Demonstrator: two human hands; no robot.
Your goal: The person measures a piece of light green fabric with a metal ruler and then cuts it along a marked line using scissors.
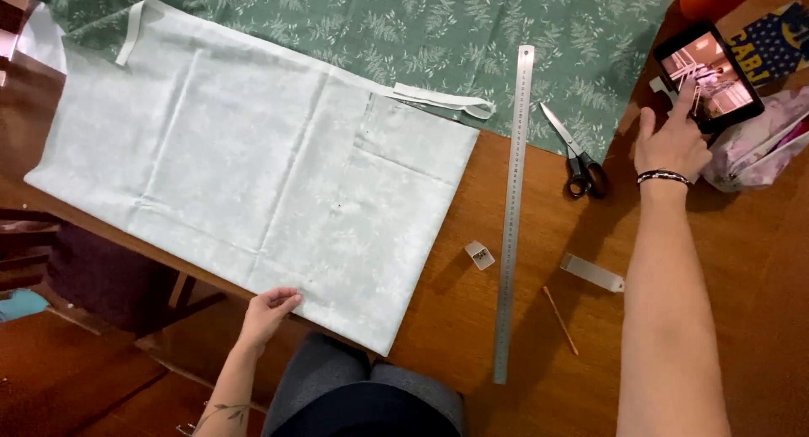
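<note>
The right hand [670, 146] taps 1 extended fingertip on the tablet [708, 70] at the table's [733, 260] far right corner, holding nothing. The left hand [268, 309], fingers loosely apart, rests on the pale folded fabric [253, 167] at the near edge. Seemingly a pause between measuring steps; ruler [512, 209] and scissors [575, 155] lie between, bare wood around them.

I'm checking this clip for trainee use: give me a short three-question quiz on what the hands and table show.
1. True or false: the right hand touches the tablet.
2. What does the left hand touch? A scissors, B pale fabric, C ruler.
3. Which tool lies between the metal ruler and the right hand?

Key: 1 true, with a fingertip on the screen. 2 B, the pale fabric at its near edge. 3 the scissors.
</note>
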